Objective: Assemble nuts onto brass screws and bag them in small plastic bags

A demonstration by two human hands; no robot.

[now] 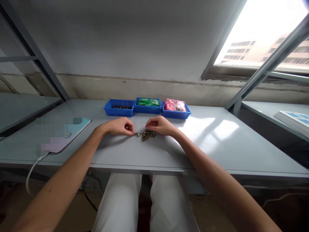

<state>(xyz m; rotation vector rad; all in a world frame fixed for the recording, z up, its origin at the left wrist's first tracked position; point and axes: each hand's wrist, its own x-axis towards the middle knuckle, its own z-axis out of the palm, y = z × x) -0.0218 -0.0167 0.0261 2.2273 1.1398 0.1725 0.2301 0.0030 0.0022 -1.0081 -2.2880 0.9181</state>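
Note:
A small pile of bronze-coloured screws [147,136] lies on the grey table, a few of them trailing off to its left. My left hand [120,126] rests on its side left of the pile, its fingers curled round several dark screws [126,127]. Thumb and fingertips of that hand come close to the trailing screws. From the right, my right hand [161,125] reaches to the back of the pile with fingers bent together. What sits between its fingertips, if anything, is too small to make out.
Behind my hands stand three blue bins: one with dark small parts [107,111], one with green plastic bags [147,102], one with pink bags [174,104]. A tablet-like device [79,130] with a white cable [30,175] lies left. Metal shelf posts [45,64] flank the table.

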